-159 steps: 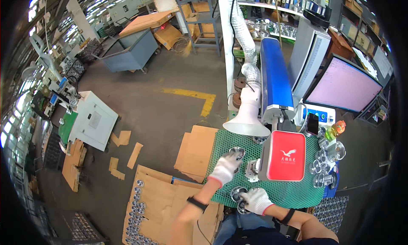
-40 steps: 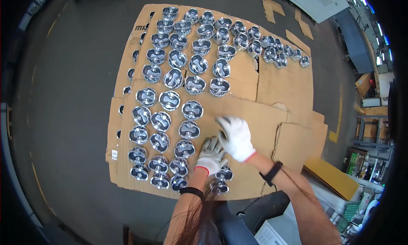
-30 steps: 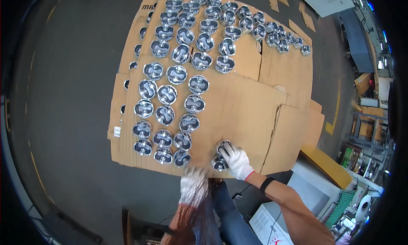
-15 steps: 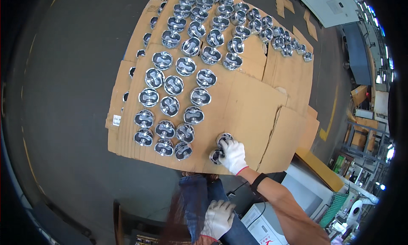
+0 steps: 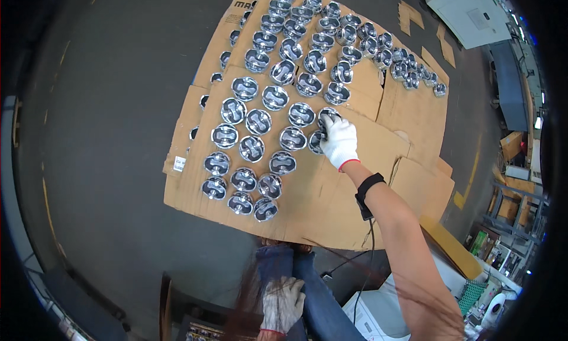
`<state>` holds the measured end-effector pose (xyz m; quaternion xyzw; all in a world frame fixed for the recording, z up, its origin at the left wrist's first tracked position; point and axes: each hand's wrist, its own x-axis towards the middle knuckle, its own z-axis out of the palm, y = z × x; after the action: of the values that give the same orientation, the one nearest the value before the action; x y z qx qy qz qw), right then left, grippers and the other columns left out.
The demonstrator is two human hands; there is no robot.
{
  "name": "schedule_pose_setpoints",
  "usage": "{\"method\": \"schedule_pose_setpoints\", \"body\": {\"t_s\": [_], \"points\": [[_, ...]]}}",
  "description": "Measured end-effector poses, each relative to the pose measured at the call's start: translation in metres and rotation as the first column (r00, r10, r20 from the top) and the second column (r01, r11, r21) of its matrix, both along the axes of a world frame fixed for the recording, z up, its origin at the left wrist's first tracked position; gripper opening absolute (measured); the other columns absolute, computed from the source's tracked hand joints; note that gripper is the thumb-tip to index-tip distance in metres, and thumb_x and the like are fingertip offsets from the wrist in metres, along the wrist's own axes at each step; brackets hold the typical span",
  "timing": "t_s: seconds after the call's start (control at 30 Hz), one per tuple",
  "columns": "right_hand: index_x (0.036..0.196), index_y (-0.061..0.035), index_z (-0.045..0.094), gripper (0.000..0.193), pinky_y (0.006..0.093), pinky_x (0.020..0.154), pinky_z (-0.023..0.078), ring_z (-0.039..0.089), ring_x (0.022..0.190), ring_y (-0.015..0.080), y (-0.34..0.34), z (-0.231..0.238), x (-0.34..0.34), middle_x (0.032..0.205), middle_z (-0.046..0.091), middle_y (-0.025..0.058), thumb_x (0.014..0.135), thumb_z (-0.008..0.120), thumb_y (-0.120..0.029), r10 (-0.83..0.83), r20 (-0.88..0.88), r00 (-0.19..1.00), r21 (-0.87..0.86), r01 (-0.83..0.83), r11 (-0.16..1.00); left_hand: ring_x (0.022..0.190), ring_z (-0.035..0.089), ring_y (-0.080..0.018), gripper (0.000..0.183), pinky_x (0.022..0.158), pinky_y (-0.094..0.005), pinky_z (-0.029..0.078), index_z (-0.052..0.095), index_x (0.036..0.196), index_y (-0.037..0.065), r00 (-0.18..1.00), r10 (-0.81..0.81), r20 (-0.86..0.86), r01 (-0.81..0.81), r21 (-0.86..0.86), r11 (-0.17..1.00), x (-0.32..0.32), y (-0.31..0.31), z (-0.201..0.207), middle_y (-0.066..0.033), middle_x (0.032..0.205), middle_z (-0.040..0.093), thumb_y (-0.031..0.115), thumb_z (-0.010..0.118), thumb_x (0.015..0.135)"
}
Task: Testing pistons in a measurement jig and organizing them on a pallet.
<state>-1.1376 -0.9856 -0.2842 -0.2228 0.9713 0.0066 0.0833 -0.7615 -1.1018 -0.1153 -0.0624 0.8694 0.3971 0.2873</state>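
Two at once: within the last half second, has brought a pair of pistons (image 5: 316, 141) up the flattened cardboard (image 5: 322, 193) with the gloved right hand (image 5: 339, 137), from close to the near edge to the end of the fourth column. Cannot tell whether slid or lifted. Looks clamped on both, judging by the fingers bent over the rims, though cannot see the grip underneath. Lies now just below the fourth column's next piston (image 5: 337, 94) and just beside the third column's pistons (image 5: 292, 139), set hollow side up like these neighbours.

Keeps the gloved left hand (image 5: 283, 305) on the blue jeans (image 5: 328, 302), drawn back from the cardboard's edge since about a second ago, well apart from the right, fingers loosely bent; cannot tell whether anything lies beneath the palm.

Means, by judgement, a fourth column longer by two and roughly in line with the rest, yet about three pistons short of the third column's near end. Seems not quite finished as a placement: not yet let go.
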Motion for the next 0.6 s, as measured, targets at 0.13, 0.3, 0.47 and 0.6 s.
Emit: {"method": "schedule_pose_setpoints", "body": {"t_s": [0.13, 0.3, 0.47, 0.6], "points": [[0.125, -0.0079, 0.058, 0.054, 0.0452, 0.089, 0.047, 0.058, 0.105, 0.0347, 0.004, 0.037, 0.049, 0.113, 0.061, 0.0184, 0.077, 0.073, -0.027, -0.111, 0.023, 0.994, -0.188, 0.113, 0.976, 0.105, 0.061, -0.0334, 0.034, 0.097, -0.049, 0.047, 0.065, 0.117, 0.007, 0.995, 0.083, -0.05, -0.082, 0.017, 0.996, 0.013, 0.001, 0.023, -0.015, 0.113, 0.065, 0.024, 0.062, 0.088], [0.138, -0.0087, 0.055, 0.065, 0.0423, 0.107, 0.043, 0.055, 0.127, 0.0355, 0.052, 0.15, 0.182, 0.136, 0.058, 0.0204, 0.09, 0.062, -0.053, -0.014, 0.833, 0.553, -0.234, 0.375, 0.897, 0.108, 0.062, -0.0267, 0.032, 0.1, -0.0434, 0.048, 0.061, 0.125, 0.004, 0.458, 0.659, 0.597, -0.878, 0.421, 0.228, 0.002, 0.011, 0.095, -0.0126, 0.12, 0.064, 0.021, 0.056, 0.099], [0.137, 0.0005, 0.054, 0.062, 0.0356, 0.104, 0.045, 0.058, 0.121, 0.0243, 0.065, 0.32, 0.27, 0.131, 0.061, 0.0154, 0.095, 0.063, -0.044, 0.219, 0.94, 0.262, -0.341, 0.759, 0.555, 0.131, 0.05, -0.0233, 0.047, 0.111, -0.0375, 0.039, 0.047, 0.143, 0.002, 0.661, 0.478, 0.579, -0.75, 0.544, 0.376, 0.017, 0.008, 0.112, -0.0132, 0.14, 0.055, 0.027, 0.052, 0.103], [0.128, 0.0005, 0.059, 0.04, 0.0366, 0.093, 0.05, 0.061, 0.105, 0.0236, 0.058, 0.427, 0.288, 0.118, 0.065, 0.0124, 0.1, 0.055, -0.028, 0.154, 0.981, 0.117, -0.139, 0.98, 0.144, 0.118, 0.056, -0.0257, 0.035, 0.101, -0.0449, 0.045, 0.054, 0.131, 0.008, 0.675, 0.101, 0.731, -0.702, 0.678, -0.216, -0.009, 0.038, 0.207, -0.01, 0.13, 0.06, 0.028, 0.039, 0.106]]}}
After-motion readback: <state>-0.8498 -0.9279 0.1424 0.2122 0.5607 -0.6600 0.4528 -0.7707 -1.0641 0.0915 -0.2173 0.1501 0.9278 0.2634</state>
